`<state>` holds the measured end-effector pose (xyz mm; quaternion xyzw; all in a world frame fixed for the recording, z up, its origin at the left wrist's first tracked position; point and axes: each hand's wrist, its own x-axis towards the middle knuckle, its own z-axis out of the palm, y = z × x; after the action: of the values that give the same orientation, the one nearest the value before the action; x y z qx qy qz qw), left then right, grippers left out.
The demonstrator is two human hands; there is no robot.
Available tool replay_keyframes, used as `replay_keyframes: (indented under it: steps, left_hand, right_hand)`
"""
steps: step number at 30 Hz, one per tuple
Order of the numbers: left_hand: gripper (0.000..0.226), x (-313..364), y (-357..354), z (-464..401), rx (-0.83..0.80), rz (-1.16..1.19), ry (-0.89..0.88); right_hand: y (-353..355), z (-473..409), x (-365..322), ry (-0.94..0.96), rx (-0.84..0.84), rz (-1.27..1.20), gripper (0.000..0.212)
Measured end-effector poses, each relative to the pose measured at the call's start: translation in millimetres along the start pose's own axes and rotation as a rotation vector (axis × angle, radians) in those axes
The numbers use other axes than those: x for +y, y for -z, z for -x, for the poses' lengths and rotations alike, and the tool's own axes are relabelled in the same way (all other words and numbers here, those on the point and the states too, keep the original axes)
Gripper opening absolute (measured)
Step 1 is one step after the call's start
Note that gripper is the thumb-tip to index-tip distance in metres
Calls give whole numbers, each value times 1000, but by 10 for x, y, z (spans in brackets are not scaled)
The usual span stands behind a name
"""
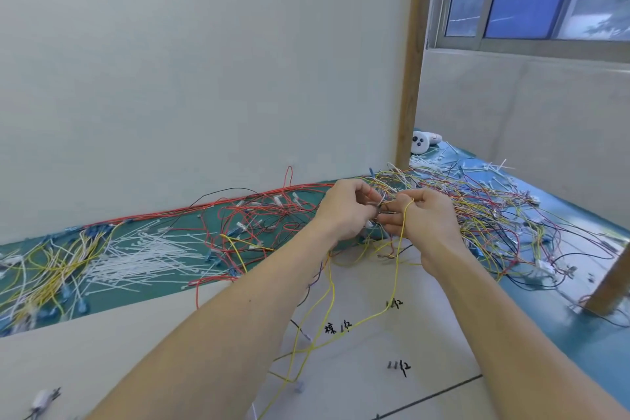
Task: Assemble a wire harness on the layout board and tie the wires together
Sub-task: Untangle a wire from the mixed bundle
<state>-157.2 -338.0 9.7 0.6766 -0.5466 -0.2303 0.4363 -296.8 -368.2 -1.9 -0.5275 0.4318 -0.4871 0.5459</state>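
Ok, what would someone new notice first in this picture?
First the two hands meeting mid-frame, the left hand and right hand pinching a small bundle of wires. Next, the big tangle of coloured wires spreading right, and the heap of white cable ties on the green mat at left.

Both hands up over the layout board (pixel 358 286): left hand (pixel 344 211) & right hand (pixel 422 218) pinch a small wire bundle (pixel 383 206) btwn them. Yellow wire (pixel 397 259) hangs over right fingers. White cable ties (pixel 143 252) heaped at left on green surface (pixel 177 286).
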Motion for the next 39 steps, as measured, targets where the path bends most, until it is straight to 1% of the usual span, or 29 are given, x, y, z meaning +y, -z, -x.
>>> replay_keyframes:
  steps: [3,7,10,14,17,19,23,27,29,31,33,36,39]
  left_hand:
    - [14,-15,18,16,15,-12,-36]
    - [10,-24,-5,63,46,-138,-138]
    - [3,-25,-17,97,109,-220,-172]
    - [10,-40,-32,135,205,-315,-253]
    - [12,-23,-82,150,300,-411,-295]
    - [11,4,-104,130,318,-431,-275]
    - [11,57,-114,74,252,-512,-171]
    - [14,84,-132,39,210,-534,-65]
    - [13,126,-154,19,209,-533,-20]
    - [19,186,-194,16,225,-541,11]
    - [22,232,-239,27,246,-500,31]
    - [21,250,-282,58,305,-440,30]
    - [25,256,-339,79,330,-591,-12]
  right_hand:
    - [-14,-8,23,-5,28,-3,15]
    - [3,-11,33,-42,70,-43,15]
    - [24,-13,15,-64,75,-54,15]
    - [3,20,9,-89,35,-51,14]
    - [-30,45,12,-87,15,-23,24]
    - [-27,52,7,-98,0,-20,27]
    - [-21,46,23,-127,-33,7,22]
    - [-35,30,49,-86,-3,43,23]
    - [-52,24,65,-55,22,73,30]
    - [-66,21,75,-49,43,35,29]
    - [-69,17,70,-74,62,-54,26]
    - [-74,17,63,-101,100,-145,29]
    - [-82,16,66,-113,132,-158,33]
